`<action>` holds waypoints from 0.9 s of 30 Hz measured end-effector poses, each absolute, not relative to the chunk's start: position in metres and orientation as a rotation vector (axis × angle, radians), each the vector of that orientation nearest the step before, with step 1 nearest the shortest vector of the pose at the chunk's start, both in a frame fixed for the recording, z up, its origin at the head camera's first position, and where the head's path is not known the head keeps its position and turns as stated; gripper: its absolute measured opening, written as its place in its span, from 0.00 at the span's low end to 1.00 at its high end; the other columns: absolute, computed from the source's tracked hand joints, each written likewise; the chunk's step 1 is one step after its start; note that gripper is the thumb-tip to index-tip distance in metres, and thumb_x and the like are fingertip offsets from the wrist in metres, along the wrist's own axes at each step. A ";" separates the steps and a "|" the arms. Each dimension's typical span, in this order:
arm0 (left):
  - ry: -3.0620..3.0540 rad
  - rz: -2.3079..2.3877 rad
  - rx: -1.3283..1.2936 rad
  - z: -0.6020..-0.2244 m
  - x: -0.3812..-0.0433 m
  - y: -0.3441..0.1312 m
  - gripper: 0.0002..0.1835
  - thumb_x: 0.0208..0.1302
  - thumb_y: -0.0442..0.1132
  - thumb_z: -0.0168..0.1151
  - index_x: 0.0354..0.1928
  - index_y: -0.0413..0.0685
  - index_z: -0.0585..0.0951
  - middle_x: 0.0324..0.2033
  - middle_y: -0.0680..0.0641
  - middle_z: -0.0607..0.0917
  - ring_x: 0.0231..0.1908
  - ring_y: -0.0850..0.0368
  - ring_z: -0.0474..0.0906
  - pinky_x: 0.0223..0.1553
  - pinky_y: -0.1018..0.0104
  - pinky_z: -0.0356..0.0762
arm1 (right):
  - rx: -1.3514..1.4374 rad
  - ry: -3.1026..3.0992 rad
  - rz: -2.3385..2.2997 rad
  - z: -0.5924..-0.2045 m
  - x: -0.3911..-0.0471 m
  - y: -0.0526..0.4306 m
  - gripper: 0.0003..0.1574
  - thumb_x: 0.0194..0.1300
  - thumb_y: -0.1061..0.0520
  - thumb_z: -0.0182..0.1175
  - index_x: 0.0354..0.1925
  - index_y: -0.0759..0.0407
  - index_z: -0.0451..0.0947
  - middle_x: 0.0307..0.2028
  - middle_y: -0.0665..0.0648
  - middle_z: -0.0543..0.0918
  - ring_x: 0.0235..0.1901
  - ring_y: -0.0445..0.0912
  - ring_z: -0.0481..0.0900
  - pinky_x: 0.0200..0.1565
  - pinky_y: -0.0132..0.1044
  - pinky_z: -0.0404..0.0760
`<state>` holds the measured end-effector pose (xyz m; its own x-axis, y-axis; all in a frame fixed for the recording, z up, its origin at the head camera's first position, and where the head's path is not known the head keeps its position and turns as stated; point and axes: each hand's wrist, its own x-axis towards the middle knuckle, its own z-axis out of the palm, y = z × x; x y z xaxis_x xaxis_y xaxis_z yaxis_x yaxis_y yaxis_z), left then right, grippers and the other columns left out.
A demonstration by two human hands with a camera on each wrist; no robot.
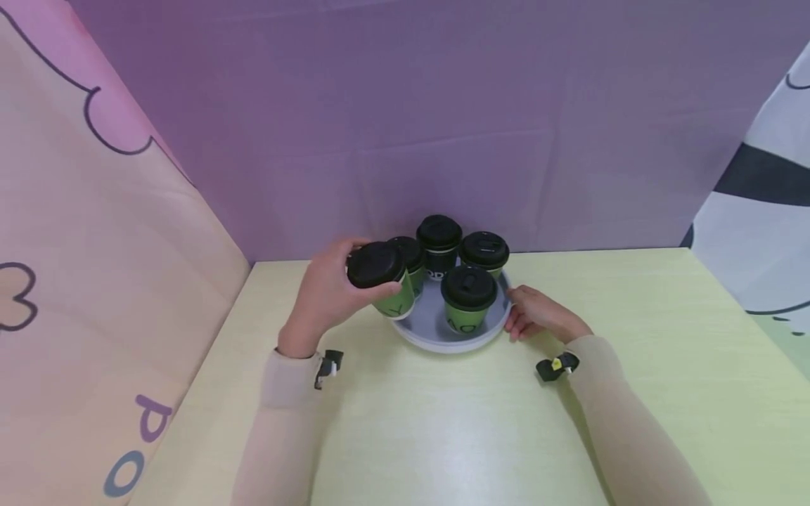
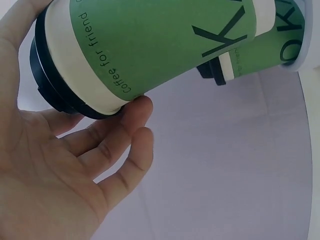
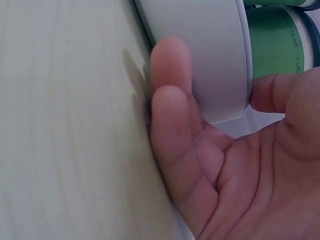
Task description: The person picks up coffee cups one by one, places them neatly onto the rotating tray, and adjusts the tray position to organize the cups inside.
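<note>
My left hand [image 1: 329, 284] grips a green paper coffee cup [image 2: 165, 40] by its black lid and upper wall, thumb on the near side. The cup leans over the left rim of a round, pale grey tray [image 1: 430, 343]. On the tray stand more lidded cups: a green cup in front [image 1: 467, 316], a black cup at the back [image 1: 439, 242], a green cup at the back right [image 1: 484, 249], and another green cup [image 1: 411, 256] partly hidden behind the held one. My right hand [image 1: 538, 313] holds the tray's right edge, thumb [image 3: 272, 92] at the rim, fingers against the outer wall.
The tray rests on a light wood-grain table [image 1: 443, 429], near its back edge. A purple cloth wall [image 1: 392, 126] rises right behind the cups. Printed cloth panels [image 1: 126, 281] flank the table at the left and right.
</note>
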<state>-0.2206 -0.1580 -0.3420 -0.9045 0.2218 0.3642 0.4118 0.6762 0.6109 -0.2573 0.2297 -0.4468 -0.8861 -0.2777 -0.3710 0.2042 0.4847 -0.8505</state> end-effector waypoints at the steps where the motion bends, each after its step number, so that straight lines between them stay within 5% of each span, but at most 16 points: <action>1: -2.634 -1.053 -0.512 -0.343 -0.221 -0.157 0.48 0.47 0.67 0.78 0.66 0.50 0.75 0.60 0.47 0.82 0.57 0.48 0.79 0.57 0.46 0.78 | -0.063 2.268 -1.391 -0.447 -0.257 0.230 0.25 0.81 0.45 0.32 0.51 0.65 0.63 0.29 0.55 0.83 0.25 0.44 0.84 0.32 0.38 0.85; 27: -2.702 -0.995 -0.612 -0.354 -0.225 -0.134 0.48 0.51 0.66 0.76 0.70 0.51 0.73 0.67 0.46 0.78 0.64 0.47 0.75 0.61 0.47 0.78 | -0.102 2.255 -1.409 -0.447 -0.259 0.228 0.20 0.74 0.53 0.38 0.42 0.67 0.71 0.26 0.55 0.83 0.24 0.45 0.84 0.30 0.38 0.85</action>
